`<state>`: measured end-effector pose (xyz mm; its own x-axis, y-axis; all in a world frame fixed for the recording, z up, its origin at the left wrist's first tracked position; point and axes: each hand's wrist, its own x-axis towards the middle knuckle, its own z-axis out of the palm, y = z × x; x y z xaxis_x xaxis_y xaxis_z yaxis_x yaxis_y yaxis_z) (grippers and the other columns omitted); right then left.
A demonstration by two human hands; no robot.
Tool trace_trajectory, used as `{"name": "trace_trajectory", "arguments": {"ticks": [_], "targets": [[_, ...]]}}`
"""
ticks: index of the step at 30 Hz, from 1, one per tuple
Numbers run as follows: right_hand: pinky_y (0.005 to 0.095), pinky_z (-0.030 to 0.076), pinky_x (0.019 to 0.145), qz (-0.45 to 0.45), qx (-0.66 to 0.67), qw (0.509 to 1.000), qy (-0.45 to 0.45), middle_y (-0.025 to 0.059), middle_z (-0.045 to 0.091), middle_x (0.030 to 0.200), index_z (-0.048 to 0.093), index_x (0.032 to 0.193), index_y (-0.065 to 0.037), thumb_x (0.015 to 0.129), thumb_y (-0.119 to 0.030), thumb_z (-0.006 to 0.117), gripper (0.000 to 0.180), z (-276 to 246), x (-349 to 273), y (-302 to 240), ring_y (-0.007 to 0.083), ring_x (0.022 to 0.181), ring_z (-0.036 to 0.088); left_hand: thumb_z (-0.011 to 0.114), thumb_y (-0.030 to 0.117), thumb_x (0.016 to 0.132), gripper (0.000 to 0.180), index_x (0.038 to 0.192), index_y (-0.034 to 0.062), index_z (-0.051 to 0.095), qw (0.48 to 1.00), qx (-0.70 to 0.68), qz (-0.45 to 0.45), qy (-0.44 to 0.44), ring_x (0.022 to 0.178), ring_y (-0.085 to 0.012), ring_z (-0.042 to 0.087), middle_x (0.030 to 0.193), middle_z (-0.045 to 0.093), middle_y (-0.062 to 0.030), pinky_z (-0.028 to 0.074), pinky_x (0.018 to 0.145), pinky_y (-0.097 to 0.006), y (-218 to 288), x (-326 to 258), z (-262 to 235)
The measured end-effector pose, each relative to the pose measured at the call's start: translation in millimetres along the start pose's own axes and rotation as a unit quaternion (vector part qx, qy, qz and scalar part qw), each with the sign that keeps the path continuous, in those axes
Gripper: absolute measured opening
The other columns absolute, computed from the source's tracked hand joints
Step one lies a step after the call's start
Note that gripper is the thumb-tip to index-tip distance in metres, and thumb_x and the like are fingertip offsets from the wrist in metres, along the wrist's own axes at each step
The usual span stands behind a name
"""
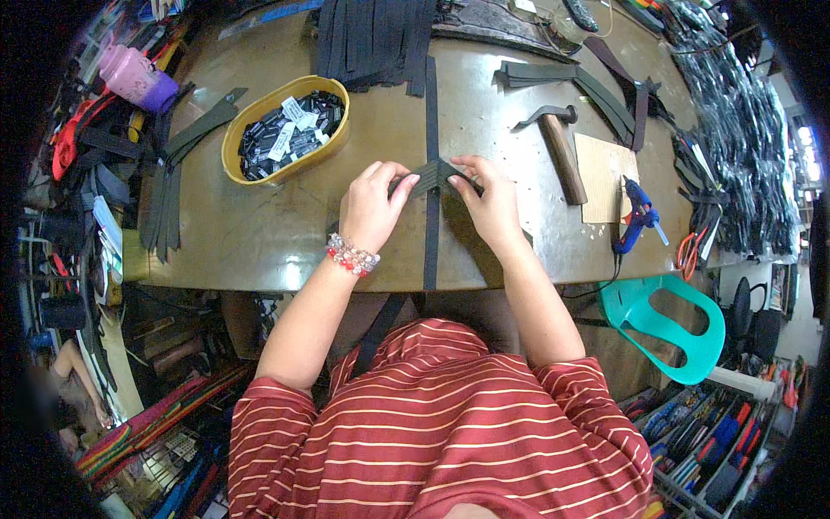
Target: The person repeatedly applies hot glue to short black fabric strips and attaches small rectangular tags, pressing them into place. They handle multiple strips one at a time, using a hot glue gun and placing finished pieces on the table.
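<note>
While our left hand point(373, 206) and right hand point(489, 201) pinch a folded dark strap point(432, 176) over the tabletop point(285, 225), a hammer point(558, 143) lies nearby.

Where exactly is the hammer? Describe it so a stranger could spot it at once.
Start at the big brown worktable and look to the person's right hand. Just beyond it, beside a tan cardboard sheet, lies the hammer. It alone has a thick wooden handle and a dark metal head; the blue glue gun nearby is plastic.
</note>
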<state>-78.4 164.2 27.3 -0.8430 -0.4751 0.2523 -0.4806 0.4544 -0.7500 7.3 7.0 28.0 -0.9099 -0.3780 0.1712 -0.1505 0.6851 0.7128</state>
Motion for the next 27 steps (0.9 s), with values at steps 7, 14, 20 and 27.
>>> {"name": "trace_trajectory", "arguments": {"ticks": [7,14,20,27], "targets": [[0.0411,0.051,0.075,-0.027,-0.072,0.996,-0.049,0.0156,0.061,0.092,0.067,0.103,-0.009,0.082,-0.013,0.066,0.022,6,-12,21,0.0341,0.086,0.062,0.067,0.018,0.084,0.016,0.091,0.0049,0.065,0.999,0.021,0.033,0.001,0.079,-0.0266,0.064,0.089,0.065,-0.0105,0.051,0.070,-0.036,-19,-6,11],[0.0395,0.047,0.085,-0.047,-0.132,0.990,-0.026,0.0152,0.059,0.100,0.066,0.106,-0.010,0.080,-0.011,0.068,0.027,-13,-23,20,0.0328,0.095,0.057,0.058,0.011,0.079,0.033,0.111,0.0127,0.062,0.936,0.229,0.267,-0.016,0.106,-0.0214,0.053,0.116,0.061,0.0001,0.044,0.088,-0.040,-7,-5,15],[0.0377,0.037,0.092,0.143,-0.153,0.825,0.525,0.0115,0.042,0.108,0.038,0.120,0.005,0.072,-0.023,0.083,0.072,-132,-86,118,0.0244,0.100,0.043,0.053,0.011,0.082,0.028,0.108,0.0093,0.063,0.937,0.201,0.285,-0.029,0.100,-0.0212,0.055,0.115,0.061,-0.0015,0.046,0.084,-0.037,-11,-5,24],[0.0453,0.050,0.069,0.271,-0.353,0.889,0.105,0.0190,0.067,0.078,0.066,0.096,-0.008,0.088,-0.049,0.060,0.043,-248,-35,125,0.0369,0.077,0.066,0.058,0.000,0.075,0.036,0.110,0.0102,0.065,0.961,0.111,0.253,-0.018,0.097,-0.0243,0.055,0.114,0.061,-0.0020,0.046,0.087,-0.038,-18,-8,25]]}}
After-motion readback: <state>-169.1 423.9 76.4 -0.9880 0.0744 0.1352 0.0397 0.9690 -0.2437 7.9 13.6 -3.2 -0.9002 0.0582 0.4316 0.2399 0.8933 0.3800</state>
